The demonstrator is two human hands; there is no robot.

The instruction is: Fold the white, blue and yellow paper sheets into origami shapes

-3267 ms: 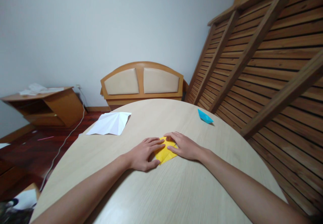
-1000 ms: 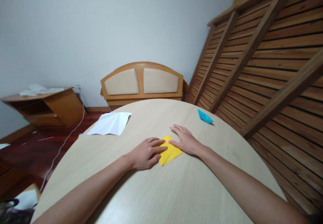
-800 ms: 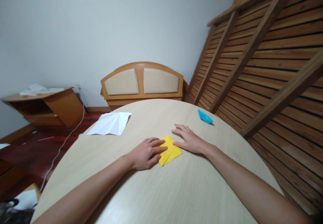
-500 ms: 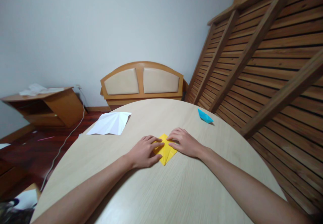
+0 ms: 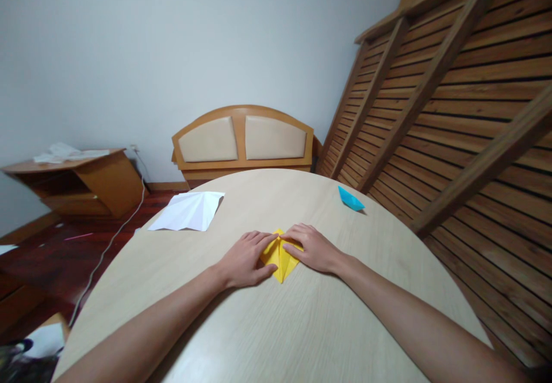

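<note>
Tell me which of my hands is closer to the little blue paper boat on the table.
Right. Your right hand rests on the yellow folded paper, with bare table between it and the blue paper boat beyond. Your left hand presses the paper's other side, farther away.

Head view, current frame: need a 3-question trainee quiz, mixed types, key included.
1. True or false: both the left hand and the right hand press on the yellow paper.
2. Which lies nearer the right hand: A) white paper B) blue paper boat?
3. Fill in: the yellow paper lies flat on the round ___.

Key: 1 true; 2 B; 3 table.
</note>
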